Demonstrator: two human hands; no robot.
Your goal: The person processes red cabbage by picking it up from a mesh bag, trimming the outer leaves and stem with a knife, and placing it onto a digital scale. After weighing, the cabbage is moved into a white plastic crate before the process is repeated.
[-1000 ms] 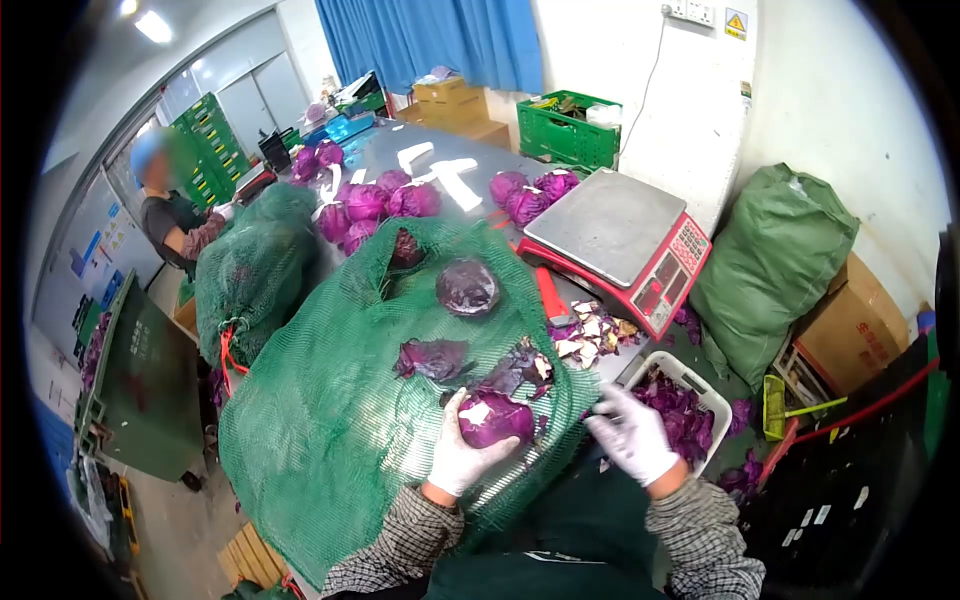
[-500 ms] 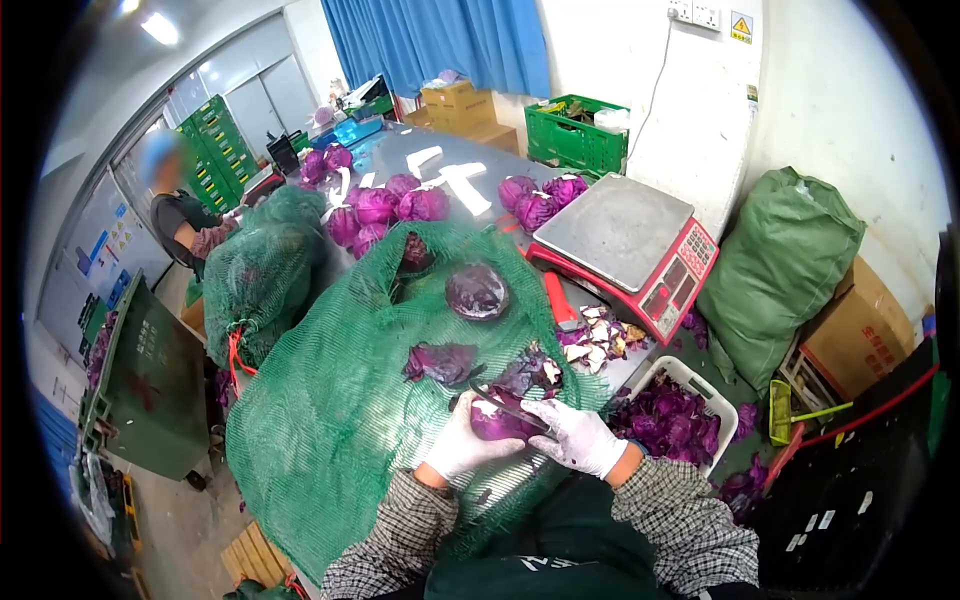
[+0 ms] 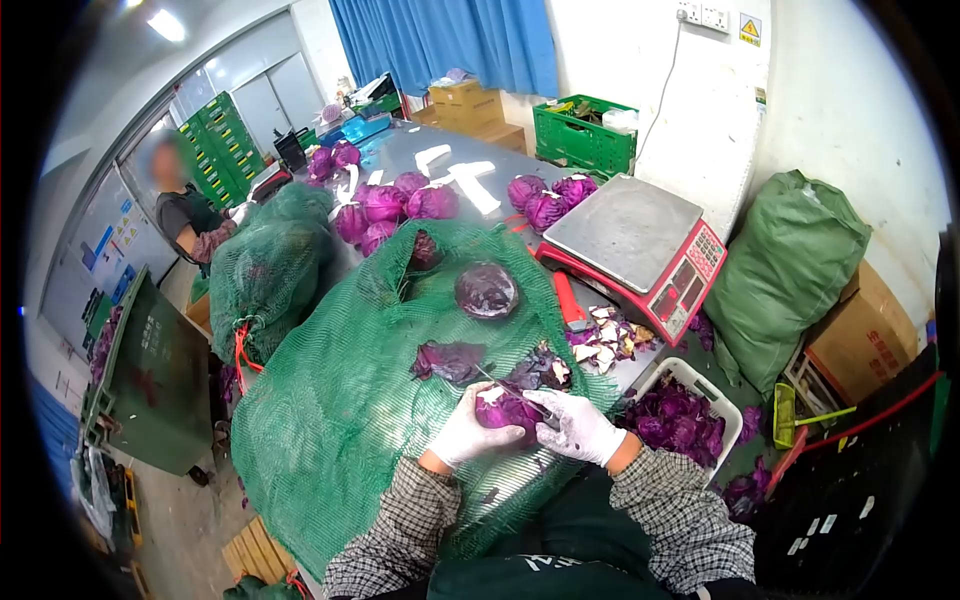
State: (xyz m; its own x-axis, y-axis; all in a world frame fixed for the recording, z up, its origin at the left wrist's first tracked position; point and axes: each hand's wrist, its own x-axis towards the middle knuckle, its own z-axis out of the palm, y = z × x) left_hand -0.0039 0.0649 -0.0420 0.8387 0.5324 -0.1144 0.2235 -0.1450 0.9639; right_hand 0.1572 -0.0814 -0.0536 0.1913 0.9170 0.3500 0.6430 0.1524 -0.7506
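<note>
White-gloved, my left hand (image 3: 465,432) is closed around the left side of a purple cabbage (image 3: 505,412) above the green mesh sack (image 3: 340,400). My right hand (image 3: 580,428) grips a knife (image 3: 515,393), its blade lying across the top of that cabbage, where a pale patch shows. The knife's handle is mostly hidden in the glove. Just beyond, loose dark outer leaves (image 3: 447,361) and a leaf clump with a pale stem piece (image 3: 545,368) lie on the mesh. A darker whole cabbage (image 3: 487,290) rests farther back on it.
To the right stand a red scale (image 3: 625,235), cut trimmings (image 3: 610,340) and a white basket of purple leaves (image 3: 725,400). Trimmed cabbages (image 3: 385,204) sit at the back of the table. A full mesh sack (image 3: 270,270) is at left, near a co-worker (image 3: 185,205).
The knife blade has shifted from low across the cabbage's front to its top, pointing more away from me. The cabbage's pale patch has turned slightly. The view has moved a little.
</note>
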